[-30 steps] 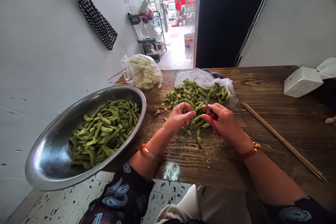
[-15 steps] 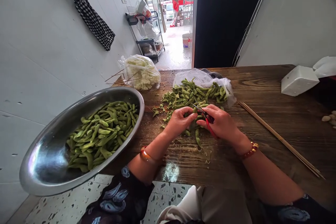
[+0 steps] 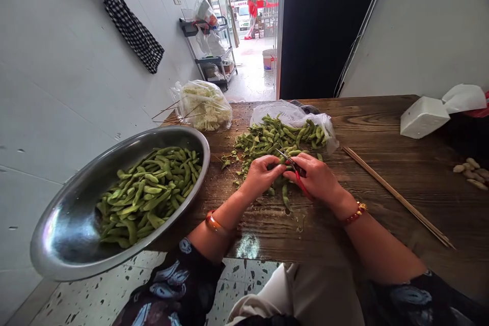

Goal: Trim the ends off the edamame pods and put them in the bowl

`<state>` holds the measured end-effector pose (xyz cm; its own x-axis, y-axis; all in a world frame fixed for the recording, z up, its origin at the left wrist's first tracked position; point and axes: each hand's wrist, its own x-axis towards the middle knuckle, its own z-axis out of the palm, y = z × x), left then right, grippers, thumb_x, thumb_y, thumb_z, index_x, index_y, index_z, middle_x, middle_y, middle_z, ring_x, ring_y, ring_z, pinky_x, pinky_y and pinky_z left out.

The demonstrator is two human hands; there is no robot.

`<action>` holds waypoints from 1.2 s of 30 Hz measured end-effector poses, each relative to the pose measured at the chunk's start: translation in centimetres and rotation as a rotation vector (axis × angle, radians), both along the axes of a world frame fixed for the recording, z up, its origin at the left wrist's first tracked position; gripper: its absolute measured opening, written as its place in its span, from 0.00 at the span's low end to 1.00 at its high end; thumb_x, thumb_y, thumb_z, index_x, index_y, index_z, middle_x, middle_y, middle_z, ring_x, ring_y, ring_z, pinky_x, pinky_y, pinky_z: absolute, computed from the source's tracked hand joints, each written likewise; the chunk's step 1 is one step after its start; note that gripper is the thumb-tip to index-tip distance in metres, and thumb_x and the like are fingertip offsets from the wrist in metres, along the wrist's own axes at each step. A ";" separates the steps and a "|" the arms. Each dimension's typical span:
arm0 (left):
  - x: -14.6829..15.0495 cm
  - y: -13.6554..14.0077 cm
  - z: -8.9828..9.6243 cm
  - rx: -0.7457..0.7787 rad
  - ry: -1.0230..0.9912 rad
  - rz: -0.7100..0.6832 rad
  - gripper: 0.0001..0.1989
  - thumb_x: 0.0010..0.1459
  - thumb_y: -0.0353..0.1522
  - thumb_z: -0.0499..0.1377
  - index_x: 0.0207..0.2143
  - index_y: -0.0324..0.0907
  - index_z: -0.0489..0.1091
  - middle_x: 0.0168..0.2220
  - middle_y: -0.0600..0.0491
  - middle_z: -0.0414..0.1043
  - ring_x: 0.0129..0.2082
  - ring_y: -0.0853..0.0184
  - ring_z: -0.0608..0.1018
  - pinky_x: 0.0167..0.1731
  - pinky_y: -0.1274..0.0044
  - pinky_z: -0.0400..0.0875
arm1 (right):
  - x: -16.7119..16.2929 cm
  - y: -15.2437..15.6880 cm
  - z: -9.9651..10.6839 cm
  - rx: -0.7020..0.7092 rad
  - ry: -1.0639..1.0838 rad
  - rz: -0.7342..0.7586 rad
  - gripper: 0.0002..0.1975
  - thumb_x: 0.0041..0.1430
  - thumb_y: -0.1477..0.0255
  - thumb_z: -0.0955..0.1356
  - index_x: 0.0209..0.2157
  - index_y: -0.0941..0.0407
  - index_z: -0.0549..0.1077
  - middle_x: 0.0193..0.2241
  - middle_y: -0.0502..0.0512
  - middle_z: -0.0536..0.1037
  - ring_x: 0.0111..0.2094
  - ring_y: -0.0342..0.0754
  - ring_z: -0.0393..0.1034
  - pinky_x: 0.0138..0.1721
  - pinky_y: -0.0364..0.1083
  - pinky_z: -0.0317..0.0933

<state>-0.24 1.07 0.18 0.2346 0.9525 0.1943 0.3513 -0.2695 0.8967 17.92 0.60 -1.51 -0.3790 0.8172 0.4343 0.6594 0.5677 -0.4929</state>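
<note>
Over the near side of a heap of green edamame pods (image 3: 273, 135), my left hand (image 3: 263, 174) pinches a pod, most of which its fingers hide. My right hand (image 3: 315, 175) grips a pair of scissors (image 3: 301, 181) with red handles, and their blades point up and left just by the left fingertips. Beneath the hands, a loose pod (image 3: 286, 197) lies on the wooden table. To the left, a large steel basin (image 3: 64, 244) holds many more pods (image 3: 151, 191).
A clear bag of cauliflower (image 3: 206, 104) stands behind the basin. White plastic (image 3: 280, 109) lies behind the heap. On the right are thin wooden skewers (image 3: 397, 196), a white tissue box (image 3: 424, 117) and some peanuts (image 3: 471, 170). A wheeled cart (image 3: 210, 56) is beside the doorway.
The view has turned slightly to the right, so more peanuts show. Both hands stay over the heap, the left still pinching a pod and the right still holding the scissors.
</note>
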 end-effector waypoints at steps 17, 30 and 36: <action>-1.4 0.4 0.6 0.303 0.673 0.023 0.11 0.58 0.36 0.55 0.25 0.41 0.70 0.29 0.52 0.67 0.28 0.70 0.69 0.28 0.78 0.59 | 0.7 0.1 0.5 -0.076 -0.207 0.066 0.13 0.60 0.60 0.67 0.36 0.57 0.74 0.33 0.56 0.75 0.34 0.48 0.70 0.36 0.45 0.62; -1.4 0.5 1.1 0.445 0.833 -0.025 0.13 0.61 0.36 0.51 0.27 0.41 0.68 0.28 0.51 0.67 0.27 0.69 0.67 0.28 0.77 0.56 | 1.1 0.3 1.8 -0.160 -0.099 0.102 0.14 0.57 0.61 0.70 0.33 0.59 0.76 0.31 0.56 0.76 0.34 0.47 0.70 0.34 0.43 0.58; -0.8 0.7 1.0 0.383 0.583 -0.043 0.13 0.57 0.35 0.54 0.21 0.41 0.61 0.21 0.56 0.60 0.25 0.71 0.63 0.27 0.77 0.56 | 0.8 0.0 1.6 -0.075 -0.092 0.035 0.16 0.58 0.59 0.69 0.38 0.58 0.75 0.37 0.57 0.75 0.38 0.48 0.69 0.38 0.44 0.59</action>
<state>-1.08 1.73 1.21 0.4389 0.8296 0.3451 0.7284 -0.5534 0.4040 18.68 0.64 0.10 -0.4433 0.8316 0.3346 0.6838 0.5551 -0.4735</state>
